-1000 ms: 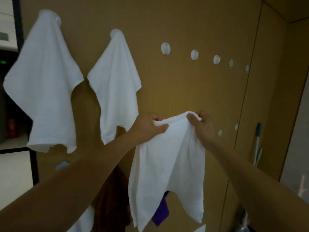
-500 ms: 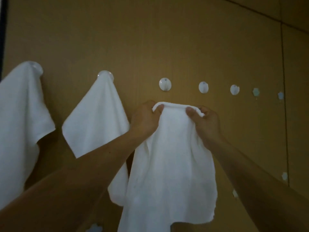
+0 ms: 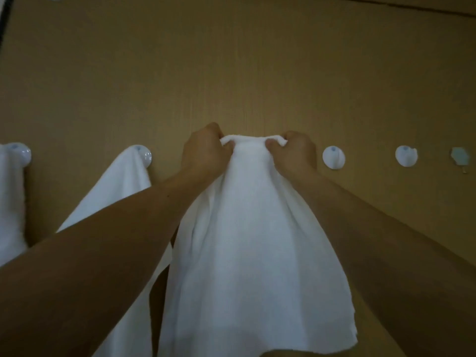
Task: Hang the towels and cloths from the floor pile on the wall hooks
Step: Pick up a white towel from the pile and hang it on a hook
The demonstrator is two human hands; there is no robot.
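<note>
The left hand [image 3: 203, 154] and right hand [image 3: 295, 155] each had a tight grip on the top of the white towel [image 3: 252, 253] by the wall [image 3: 231, 73].

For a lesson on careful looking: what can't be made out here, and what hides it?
Head view:
Any hook behind the held towel: covered by towel, left hand and right hand.
Second hung towel, lower part: behind left forearm.
Leftmost towel: cut by left edge.
Floor pile: out of frame.
</note>
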